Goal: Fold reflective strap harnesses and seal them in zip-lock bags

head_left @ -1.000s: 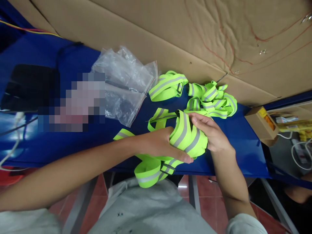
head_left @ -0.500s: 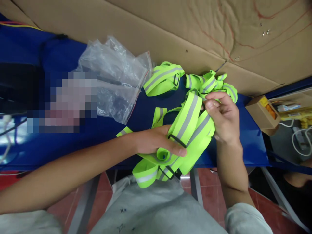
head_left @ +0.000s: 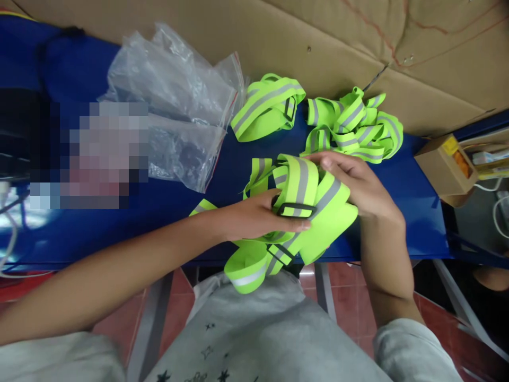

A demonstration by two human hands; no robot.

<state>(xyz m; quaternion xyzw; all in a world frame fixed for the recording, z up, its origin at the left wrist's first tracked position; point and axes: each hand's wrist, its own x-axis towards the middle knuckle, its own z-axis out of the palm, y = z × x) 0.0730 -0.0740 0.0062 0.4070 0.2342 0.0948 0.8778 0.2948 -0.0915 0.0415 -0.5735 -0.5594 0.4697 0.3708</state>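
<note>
Both hands are on 1 neon-green reflective strap [head_left: 306,212], held just above the near edge of the blue worktop [head_left: 397,212]. The left hand [head_left: 254,217] has its grip closed on the gathered loops, with the thumb pressed beside the black plastic buckle [head_left: 296,210]; the right hand [head_left: 358,185] curls its fingers over the top of the same bundle, its grip holding the folds together from the far side. The bundle looks only partly gathered: a tail with a second slider [head_left: 280,253] hangs loose below the worktop edge, and another length [head_left: 258,175] trails out flat behind the left hand. 1 folded strap [head_left: 266,106] lies neat at the far side by the cardboard sheet [head_left: 318,32], and a loose heap of straps [head_left: 353,127] just beside it appears unsorted. Clear zip bags [head_left: 175,106] lie near the folded strap, to its left, and none that I can see holds a strap, so bagging seems not yet done. A small cardboard box [head_left: 441,167] stands at the right end.
</note>
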